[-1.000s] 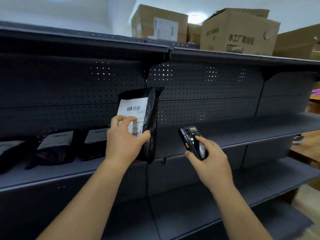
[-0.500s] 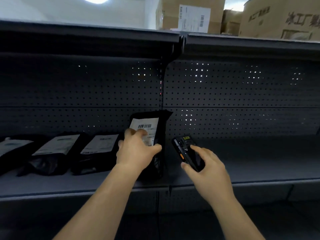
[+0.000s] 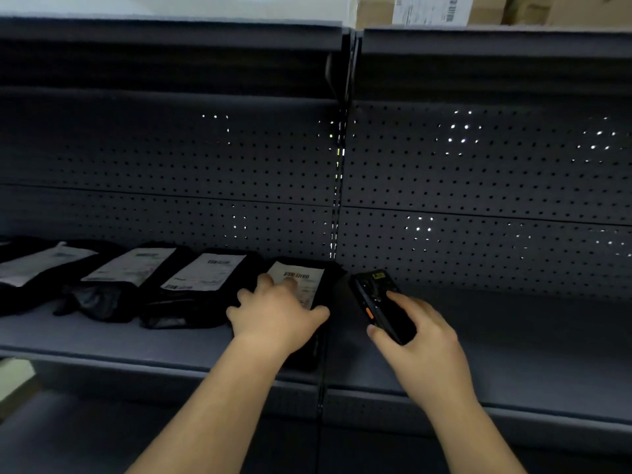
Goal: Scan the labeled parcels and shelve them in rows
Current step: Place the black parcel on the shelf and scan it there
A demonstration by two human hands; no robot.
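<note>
A black parcel with a white barcode label (image 3: 307, 276) lies flat on the dark grey shelf (image 3: 136, 340), at the right end of a row. My left hand (image 3: 277, 316) rests on top of it, fingers spread over the label and thumb out to the right. Left of it lie three more black labelled parcels (image 3: 205, 272) (image 3: 131, 265) (image 3: 41, 261), side by side with labels up. My right hand (image 3: 424, 343) grips a black handheld scanner (image 3: 376, 297) just right of the parcel, above the shelf, its screen end pointing at the back panel.
A perforated back panel (image 3: 478, 186) closes off the shelf behind. An upright post (image 3: 338, 200) divides two bays; the right bay's shelf (image 3: 530, 340) is bare. Cardboard boxes (image 3: 376, 8) stand on the top shelf. A lower shelf (image 3: 68, 439) runs below.
My left hand has brought the parcel down from upright in the air to flat on the shelf beside the row. The scanner hand moved along with it.
</note>
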